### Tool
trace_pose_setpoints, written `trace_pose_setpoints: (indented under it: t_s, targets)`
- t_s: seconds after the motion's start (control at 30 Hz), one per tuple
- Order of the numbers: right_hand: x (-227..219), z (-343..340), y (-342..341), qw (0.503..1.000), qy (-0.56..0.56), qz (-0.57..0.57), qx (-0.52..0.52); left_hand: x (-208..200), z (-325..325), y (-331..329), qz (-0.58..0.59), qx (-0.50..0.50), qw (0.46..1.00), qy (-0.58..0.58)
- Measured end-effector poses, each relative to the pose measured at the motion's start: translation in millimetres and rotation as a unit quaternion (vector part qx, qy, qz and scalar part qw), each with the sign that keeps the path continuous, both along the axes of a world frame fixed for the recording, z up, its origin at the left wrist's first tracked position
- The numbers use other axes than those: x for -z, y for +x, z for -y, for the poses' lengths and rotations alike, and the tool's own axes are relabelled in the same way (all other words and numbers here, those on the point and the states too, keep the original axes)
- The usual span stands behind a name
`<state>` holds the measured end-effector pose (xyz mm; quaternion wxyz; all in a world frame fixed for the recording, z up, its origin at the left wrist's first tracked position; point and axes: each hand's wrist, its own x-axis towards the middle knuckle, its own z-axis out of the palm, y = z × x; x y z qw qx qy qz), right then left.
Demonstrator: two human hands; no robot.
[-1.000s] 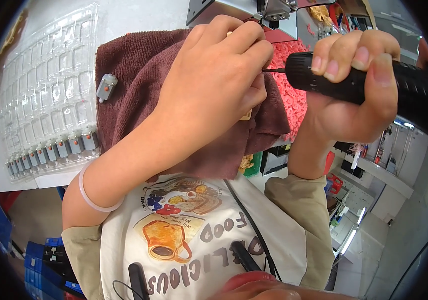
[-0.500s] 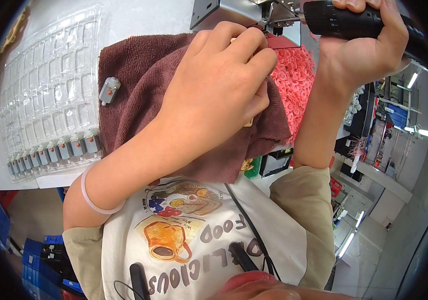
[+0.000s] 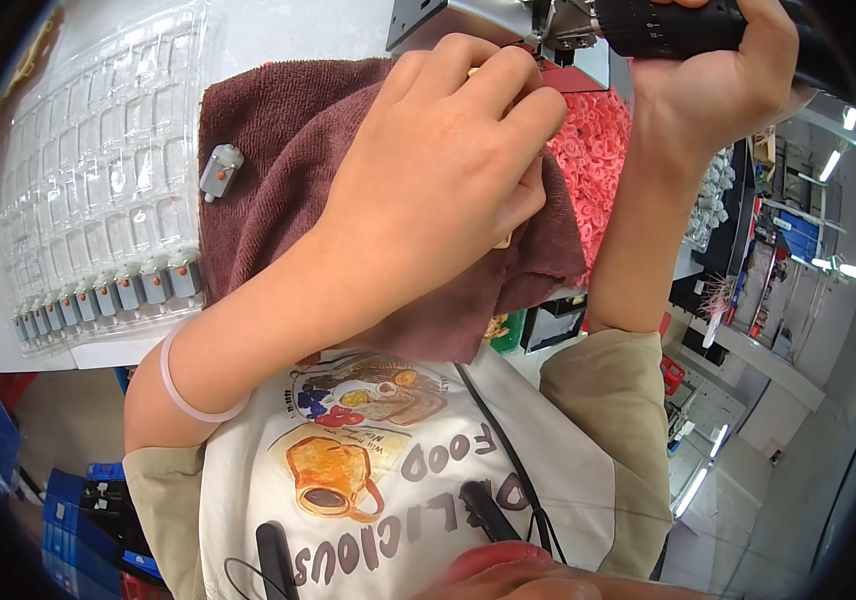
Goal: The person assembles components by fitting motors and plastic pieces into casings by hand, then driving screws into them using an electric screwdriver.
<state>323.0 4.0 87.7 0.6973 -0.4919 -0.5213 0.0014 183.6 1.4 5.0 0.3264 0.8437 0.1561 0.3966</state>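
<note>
My right hand (image 3: 713, 95) is wrapped round a black electric screwdriver (image 3: 653, 30). It lies nearly level, its tip end pointing left at the small metal mechanism (image 3: 568, 22) of a silver boxy machine (image 3: 458, 22). With curled fingers my left hand (image 3: 443, 150) grips something over a brown towel (image 3: 268, 130). Only bits of a tan edge of that held thing show by the fingertips and below the hand; the rest is hidden. On the towel's left part lies a small grey motor-like part (image 3: 221, 172) with a white end and an orange dot.
A clear plastic tray (image 3: 98, 160) stands on the left, several similar grey parts (image 3: 133, 288) lined along its near row. Many small pink-red plastic pieces (image 3: 593, 150) are heaped right of the towel. Beyond my right forearm are whitish small parts (image 3: 713, 200). A black box (image 3: 555, 325) sits by the near edge.
My right hand and the screwdriver have shifted slightly left and up in the view. The left hand keeps its grip over the towel, nearly unmoved.
</note>
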Motion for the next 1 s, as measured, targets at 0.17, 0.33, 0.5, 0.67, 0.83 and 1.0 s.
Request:
trace_pose_setpoints:
  t_s: [0.17, 0.33, 0.5, 0.67, 0.83, 1.0]
  targets:
    - [1, 10, -11, 0.998, 0.002, -0.017, 0.062, 0, 1, -2, 0.002, -0.003, 1.0, -0.004]
    - [-4, 10, -13, 0.998, 0.014, -0.027, 0.05, -3, -4, -6, 0.003, 0.043, 0.999, -0.011]
    - [-42, 48, 42, 0.979, -0.038, -0.146, -0.135, -6, -17, -18, -0.024, 0.068, 0.997, -0.022]
    - [-26, 56, 6, 0.978, 0.0, -0.142, -0.154, 1, -17, -18, -0.031, 0.064, 0.997, -0.029]
    - [-21, 59, -9, 0.977, -0.067, -0.129, -0.157, -1, -19, -18, -0.021, 0.064, 0.997, -0.026]
    - [-10, 55, -15, 0.974, -0.097, -0.122, -0.164, -3, -22, -21, 0.023, 0.105, 0.99, -0.096]
